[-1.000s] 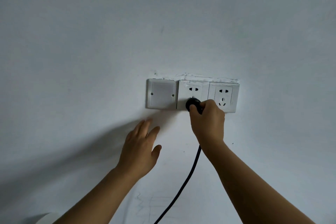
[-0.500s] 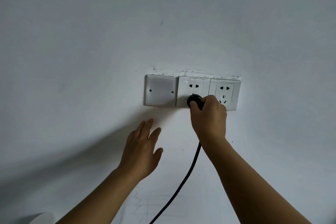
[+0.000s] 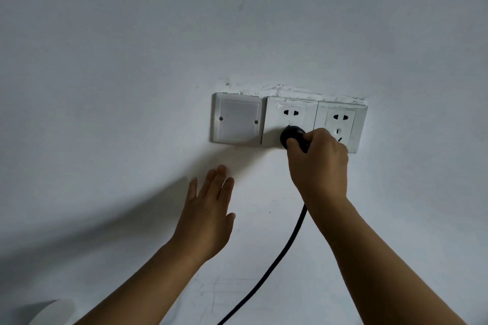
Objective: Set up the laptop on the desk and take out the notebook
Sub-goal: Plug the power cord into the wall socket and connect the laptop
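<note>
The right hand [image 3: 318,163] pinches the black plug [image 3: 291,136] at the middle socket [image 3: 290,119] (left hand [image 3: 208,215] spread, empty), so powering seems nearly done; laptop and notebook unseen.

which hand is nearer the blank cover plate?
Left. The left hand is open, fingertips just below the blank cover plate. The right hand grips the black plug, right of the plate.

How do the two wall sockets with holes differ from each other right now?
The middle socket has a black plug at its lower holes, gripped by the right hand; the right socket has nothing in it.

On the middle socket only the upper two-hole pair shows; on the right socket both the upper pair and the lower slots show.

The right hand partly overlaps the right socket's lower left corner.

Both are white, square and set side by side.
</note>
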Motion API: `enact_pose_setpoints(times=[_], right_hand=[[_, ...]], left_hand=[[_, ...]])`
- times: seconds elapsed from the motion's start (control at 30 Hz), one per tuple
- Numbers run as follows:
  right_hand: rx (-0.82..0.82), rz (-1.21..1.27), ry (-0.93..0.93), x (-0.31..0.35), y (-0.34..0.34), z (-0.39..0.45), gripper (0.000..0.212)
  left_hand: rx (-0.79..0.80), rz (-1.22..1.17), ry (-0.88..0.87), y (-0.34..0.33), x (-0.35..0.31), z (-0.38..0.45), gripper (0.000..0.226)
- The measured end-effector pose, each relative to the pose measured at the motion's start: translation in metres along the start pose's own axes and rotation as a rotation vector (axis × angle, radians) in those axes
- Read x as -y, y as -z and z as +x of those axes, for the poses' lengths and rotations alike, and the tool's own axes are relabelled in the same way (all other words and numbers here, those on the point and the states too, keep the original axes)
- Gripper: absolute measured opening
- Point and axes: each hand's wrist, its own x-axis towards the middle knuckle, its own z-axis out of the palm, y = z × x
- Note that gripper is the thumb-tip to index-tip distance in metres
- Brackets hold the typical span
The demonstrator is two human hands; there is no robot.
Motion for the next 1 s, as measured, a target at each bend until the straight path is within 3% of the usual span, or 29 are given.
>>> enact_pose_setpoints(times=[0.23, 0.4, 0.57, 0.77, 1.0], right_hand=[[0.031, -0.058, 0.021, 0.008, -0.004, 0.0, 0.025], [0.054, -0.046, -0.002, 0.01, 0.001, -0.002, 0.017], [0.059, -0.025, -0.073, 0.014, 0.004, 0.006, 0.037], [0.05, 0.009, -0.119, 0.022, -0.004, 0.018, 0.038], [0.027, 0.043, -0.073, 0.015, -0.012, 0.011, 0.011]], left_hand=[[0.02, 0.044, 0.009, -0.002, 0.001, 0.001, 0.068], [0.154, -0.033, 0.004, 0.011, 0.002, -0.003, 0.067], [0.235, -0.022, 0.001, 0.013, 0.005, -0.004, 0.064], [0.192, -0.027, 0.002, 0.011, 0.006, -0.004, 0.062], [0.235, -0.007, 0.021, 0.017, 0.002, -0.003, 0.062]])
